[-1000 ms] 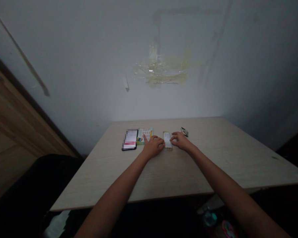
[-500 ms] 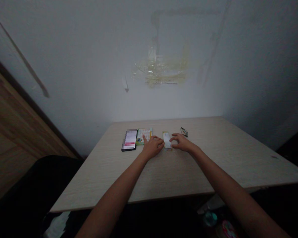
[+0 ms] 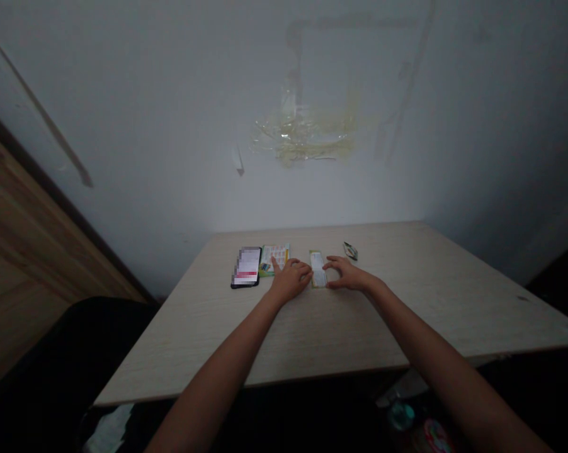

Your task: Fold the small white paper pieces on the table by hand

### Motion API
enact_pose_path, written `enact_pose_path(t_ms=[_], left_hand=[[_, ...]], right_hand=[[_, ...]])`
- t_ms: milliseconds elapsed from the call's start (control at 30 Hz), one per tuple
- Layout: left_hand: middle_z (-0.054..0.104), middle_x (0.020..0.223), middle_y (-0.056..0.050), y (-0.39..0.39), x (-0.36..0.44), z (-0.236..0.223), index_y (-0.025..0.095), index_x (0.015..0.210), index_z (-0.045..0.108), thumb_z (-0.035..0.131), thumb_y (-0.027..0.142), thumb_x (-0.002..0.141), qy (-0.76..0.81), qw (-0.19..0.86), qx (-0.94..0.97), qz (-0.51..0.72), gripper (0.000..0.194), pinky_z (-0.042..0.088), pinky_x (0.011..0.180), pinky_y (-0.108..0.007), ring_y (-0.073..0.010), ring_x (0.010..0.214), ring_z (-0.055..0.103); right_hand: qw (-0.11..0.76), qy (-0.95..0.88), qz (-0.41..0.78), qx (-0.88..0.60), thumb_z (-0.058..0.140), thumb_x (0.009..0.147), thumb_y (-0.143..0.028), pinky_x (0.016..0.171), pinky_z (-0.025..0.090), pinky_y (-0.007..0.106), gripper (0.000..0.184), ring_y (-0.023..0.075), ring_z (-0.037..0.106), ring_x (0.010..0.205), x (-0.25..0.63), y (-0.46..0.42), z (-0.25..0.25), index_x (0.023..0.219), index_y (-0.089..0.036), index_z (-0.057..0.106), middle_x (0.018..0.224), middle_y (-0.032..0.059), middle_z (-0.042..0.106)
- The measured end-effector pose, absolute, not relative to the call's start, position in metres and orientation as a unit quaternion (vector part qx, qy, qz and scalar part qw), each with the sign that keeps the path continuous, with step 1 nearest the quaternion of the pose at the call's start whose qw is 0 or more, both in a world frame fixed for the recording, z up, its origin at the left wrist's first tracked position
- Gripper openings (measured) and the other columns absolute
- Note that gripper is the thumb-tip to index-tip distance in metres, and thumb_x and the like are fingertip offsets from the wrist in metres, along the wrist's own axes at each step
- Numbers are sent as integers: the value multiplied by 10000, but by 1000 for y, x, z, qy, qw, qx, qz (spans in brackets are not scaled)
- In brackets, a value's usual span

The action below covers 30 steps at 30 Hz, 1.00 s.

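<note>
A narrow printed paper strip (image 3: pixel 318 270) with a yellow-green edge lies flat on the table between my hands. My left hand (image 3: pixel 291 278) rests on the table with its fingertips at the strip's left edge and its thumb spread over a colourful printed leaflet (image 3: pixel 282 251). At the strip's right edge is my right hand (image 3: pixel 349 275), with thumb and fingers curved and apart. Its fingertips touch or nearly touch the paper. Left of the leaflet, close beside it, lies a phone (image 3: pixel 247 267) with its screen lit and partly pixelated.
A small folded printed piece (image 3: pixel 351 251) stands on the table behind my right hand. The pale wooden table (image 3: pixel 331 333) meets a wall (image 3: pixel 170 126) bearing clear tape (image 3: pixel 307 138). Below its front edge, at the right, is a bottle with a teal cap (image 3: pixel 408 413).
The strip's near end looked folded, with a patterned bit poking out below; now it shows one longer printed face. My right thumb has shifted slightly toward me. My left hand has stayed put.
</note>
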<state>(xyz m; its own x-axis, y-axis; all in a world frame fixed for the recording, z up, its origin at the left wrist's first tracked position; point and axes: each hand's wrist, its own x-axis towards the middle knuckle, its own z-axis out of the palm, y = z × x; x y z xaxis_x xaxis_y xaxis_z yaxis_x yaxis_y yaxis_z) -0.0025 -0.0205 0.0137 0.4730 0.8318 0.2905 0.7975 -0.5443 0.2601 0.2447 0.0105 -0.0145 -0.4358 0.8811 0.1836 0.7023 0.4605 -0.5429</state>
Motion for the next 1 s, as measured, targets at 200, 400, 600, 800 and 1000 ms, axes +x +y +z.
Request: enact_pose_path(t_ms=[200,400,600,800,1000], left_hand=[[673,1241,15,-21,-1,15,352,1087,659,426,419,983,484,39,855,183,264,-104,1054,-793,-268,1278,455],[684,1222,15,-24,-1,16,353,1094,658,467,384,969,481,39,855,190,231,-136,1053,-783,-267,1281,453],[678,1242,41,-23,-3,12,364,1088,656,493,384,957,472,43,856,206,210,-142,1032,-797,-260,1291,457],[681,1239,33,-22,-3,11,357,1097,654,492,386,956,475,39,855,204,216,-114,1031,-811,-272,1294,459],[696,1199,23,-22,0,14,344,1075,668,500,388,953,477,35,854,206,213,-124,1022,-813,-277,1282,456]], right_hand=[[232,-824,204,-475,845,634,-333,1151,301,493,581,299,394,1390,246,10,-16,1182,-239,677,1481,137,443],[252,-823,197,-470,837,657,-347,1145,315,492,549,297,415,1375,247,7,-16,1173,-240,686,1468,136,462],[315,-831,163,-429,698,806,-287,1114,364,446,232,248,524,1272,241,4,-14,1024,-219,733,1349,106,591],[353,-809,128,-452,614,849,-231,1055,426,422,258,236,603,1140,232,5,-14,1085,-203,714,1168,93,692],[350,-809,96,-462,657,831,-232,1043,429,417,192,241,600,1130,234,10,-15,993,-199,755,1179,103,677]])
